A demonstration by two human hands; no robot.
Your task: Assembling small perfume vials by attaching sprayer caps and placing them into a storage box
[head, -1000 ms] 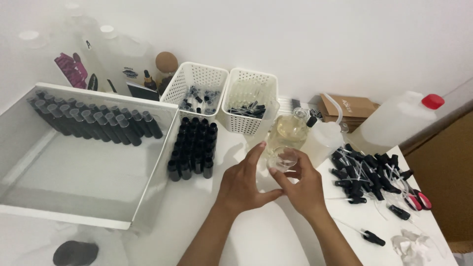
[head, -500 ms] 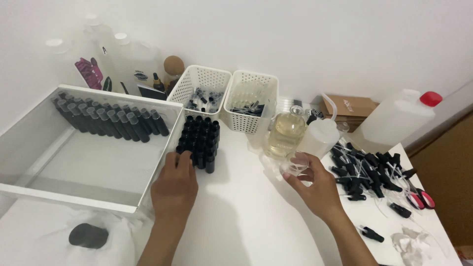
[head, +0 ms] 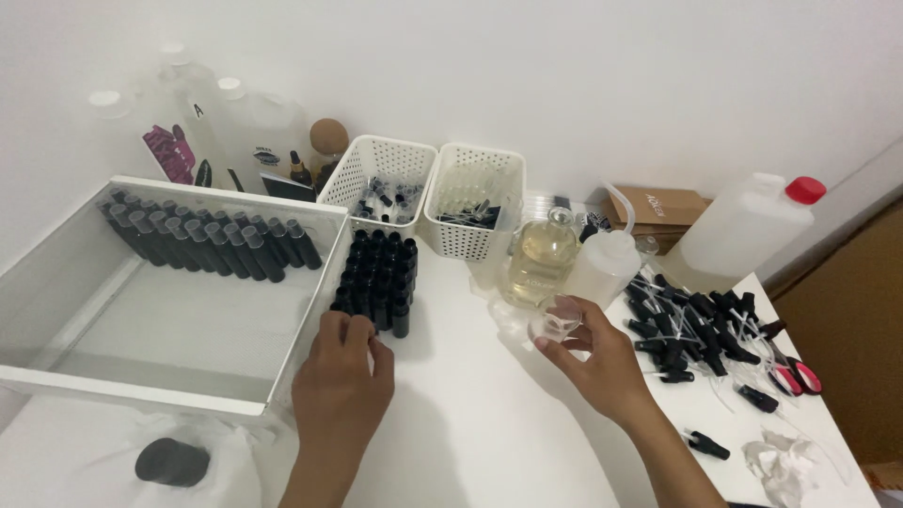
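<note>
A white table (head: pixel 489 442) carries a large shallow tray (head: pixel 141 329) lined along its far side with capped dark bottles (head: pixel 212 246). To the right stand two white perforated baskets (head: pixel 428 193), a plastic jug (head: pixel 743 226) with a red cap, and a round glass bottle of pale liquid (head: pixel 538 259). A pile of black spray pumps (head: pixel 701 325) lies near the right edge. The left hand (head: pixel 340 390) rests, fingers curled, against a block of small black bottles (head: pixel 378 277) just beside the tray. The right hand (head: pixel 602 362) pinches a small clear funnel (head: pixel 557 318) above the table, near the glass bottle.
</note>
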